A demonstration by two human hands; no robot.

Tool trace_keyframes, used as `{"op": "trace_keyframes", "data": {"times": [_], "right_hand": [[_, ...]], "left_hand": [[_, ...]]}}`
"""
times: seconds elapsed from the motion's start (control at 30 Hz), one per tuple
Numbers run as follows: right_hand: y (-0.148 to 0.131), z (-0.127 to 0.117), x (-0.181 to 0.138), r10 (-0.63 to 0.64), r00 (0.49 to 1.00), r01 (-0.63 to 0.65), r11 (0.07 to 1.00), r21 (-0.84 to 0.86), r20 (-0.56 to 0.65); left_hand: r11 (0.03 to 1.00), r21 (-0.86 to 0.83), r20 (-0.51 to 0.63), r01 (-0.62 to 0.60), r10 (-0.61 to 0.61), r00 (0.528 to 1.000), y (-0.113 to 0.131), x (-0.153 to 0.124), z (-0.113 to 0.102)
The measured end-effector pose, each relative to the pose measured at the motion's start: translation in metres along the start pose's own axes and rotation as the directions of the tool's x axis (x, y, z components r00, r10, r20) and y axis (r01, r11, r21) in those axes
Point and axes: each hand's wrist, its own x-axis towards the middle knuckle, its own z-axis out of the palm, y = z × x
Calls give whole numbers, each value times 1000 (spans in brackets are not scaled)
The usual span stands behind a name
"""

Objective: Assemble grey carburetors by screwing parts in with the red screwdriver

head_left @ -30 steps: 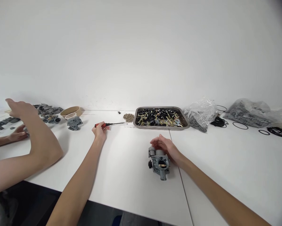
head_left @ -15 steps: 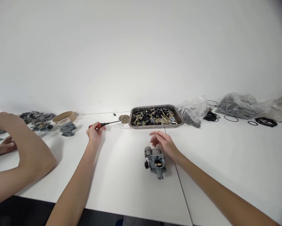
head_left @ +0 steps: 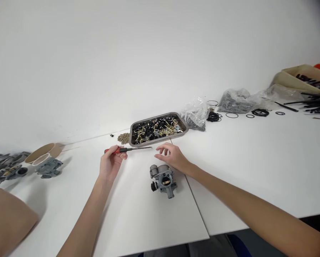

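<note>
Table (head_left: 133, 225): While it spreads white in front of you, its seam runs toward your body and passes just right of the carburetor (head_left: 163, 181).
Metal tray (head_left: 162, 139): It lies beyond both your hands, filled with mixed black and brass-coloured parts.
Left hand (head_left: 111, 162): Your grip is closed around the red handle of the screwdriver (head_left: 124, 150); it is left of the carburetor, a little beyond it, and well apart.
Right hand (head_left: 172, 156): Your grip is half open, thumb and curved fingers parted, with nothing visible between them; whether something tiny sits there, you cannot tell.
Carburetor: It rests on the table, on your body's side of the right hand, which is the nearer one; you cannot tell whether they touch. Its long axis runs from the capped far end to the spout closest to you, slanting slightly right, and its round bore faces you.
Screwdriver: It points right from your left grip, nearly level across your view, its tip just short of your right fingertips. Something at the tip is too small to name.
Brass pile (head_left: 123, 138): It sits just beside the tray's left end.
</note>
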Motion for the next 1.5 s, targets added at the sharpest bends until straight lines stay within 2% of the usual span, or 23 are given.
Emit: {"op": "trace_keyframes", "data": {"times": [0.2, 0.5, 0.87, 1.07, 1.2, 1.33, 1.5], "right_hand": [[0, 3, -1, -18, 1000, 18, 998, -57, -1], [1, 5, 1, -78, 996, 71, 990, -123, -46], [8, 4, 3, -233, 972, 219, 928, -303, -12], [13, 2, 4, -283, 955, 293, 874, -388, 83], [16, -2, 5, -286, 947, 321, 861, -394, 146], [13, -8, 5, -266, 957, 290, 884, -367, 116], [10, -15, 7, -247, 964, 266, 916, -301, 101]], "left_hand": [[997, 32, 59, 67, -68, 996, -8, -6, 8], [997, 47, 81, 58, -62, 995, -11, -8, 10], [993, 112, 128, -48, 33, 991, -10, -13, 14], [973, 191, 185, -129, 93, 978, -6, -23, 21], [928, 307, 252, -210, 133, 959, -4, -28, 33], [843, 450, 314, -296, 161, 936, 7, -27, 56], [684, 608, 500, -403, 64, 864, 28, -24, 95]]}}
